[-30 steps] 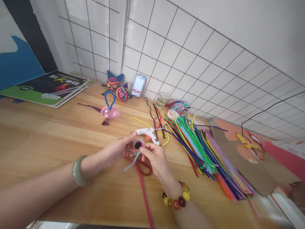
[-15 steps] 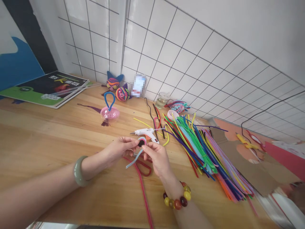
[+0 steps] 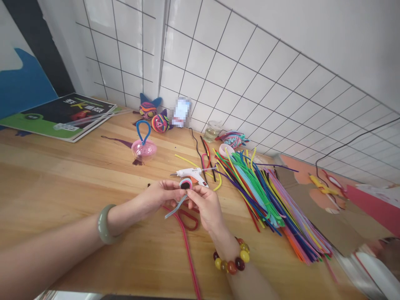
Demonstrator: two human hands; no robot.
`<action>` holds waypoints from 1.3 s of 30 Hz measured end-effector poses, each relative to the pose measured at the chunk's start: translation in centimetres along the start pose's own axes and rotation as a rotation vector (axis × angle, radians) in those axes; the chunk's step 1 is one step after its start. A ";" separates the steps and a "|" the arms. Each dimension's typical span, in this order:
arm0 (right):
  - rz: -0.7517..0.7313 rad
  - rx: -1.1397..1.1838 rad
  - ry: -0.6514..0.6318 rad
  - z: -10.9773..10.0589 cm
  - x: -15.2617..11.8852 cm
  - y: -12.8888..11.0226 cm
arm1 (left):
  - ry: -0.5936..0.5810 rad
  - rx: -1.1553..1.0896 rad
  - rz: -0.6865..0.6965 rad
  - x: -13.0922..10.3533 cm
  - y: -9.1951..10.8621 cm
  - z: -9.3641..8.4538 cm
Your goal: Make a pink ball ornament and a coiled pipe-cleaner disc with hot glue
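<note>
Both hands meet over the wooden table, pinching a small coil of pipe cleaner [image 3: 186, 183] with a black centre and pink and light blue rings. My left hand [image 3: 164, 193] grips its left side between thumb and fingers. On the other side my right hand [image 3: 203, 203] pinches its lower right edge. A loose light blue tail [image 3: 175, 207] of the coil hangs down to the left. Just beyond the fingers lies a white glue gun [image 3: 189, 172], its nozzle to the left. Under the hands, red pipe cleaners [image 3: 186, 246] run toward the table's front edge.
A large bundle of many-coloured pipe cleaners [image 3: 265, 200] lies to the right. A pink clear ball with a blue loop [image 3: 143, 146] sits left of centre. Along the wall stand colourful fish-like crafts [image 3: 160, 121], a blurred phone [image 3: 181, 112] and a glass jar [image 3: 212, 131]. A magazine [image 3: 59, 116] lies far left.
My left thumb has slid down from the coil's face to its lower edge, so more of the black centre and rings shows. My right hand keeps its place.
</note>
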State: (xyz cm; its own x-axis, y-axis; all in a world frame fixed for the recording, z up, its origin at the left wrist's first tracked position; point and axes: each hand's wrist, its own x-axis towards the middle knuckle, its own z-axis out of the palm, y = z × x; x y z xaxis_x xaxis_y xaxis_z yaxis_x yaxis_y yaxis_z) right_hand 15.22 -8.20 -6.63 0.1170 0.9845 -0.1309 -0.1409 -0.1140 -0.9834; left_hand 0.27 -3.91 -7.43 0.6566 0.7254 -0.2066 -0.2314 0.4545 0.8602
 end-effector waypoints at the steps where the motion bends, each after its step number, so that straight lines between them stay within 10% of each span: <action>1: -0.001 -0.003 0.007 0.0 0.0 0.0 | -0.003 0.021 -0.001 0.0 -0.1 0.0; 39: -0.025 -0.090 0.014 -0.1 -0.1 0.1 | -0.046 0.145 0.133 -0.2 1.3 0.9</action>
State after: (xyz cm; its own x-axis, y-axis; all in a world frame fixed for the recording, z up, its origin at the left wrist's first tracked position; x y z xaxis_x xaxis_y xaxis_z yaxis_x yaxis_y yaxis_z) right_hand 15.34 -8.31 -6.75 0.1334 0.9853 -0.1070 -0.0487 -0.1013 -0.9937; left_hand 0.46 -3.94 -5.83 0.6599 0.7483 -0.0681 -0.2147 0.2746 0.9373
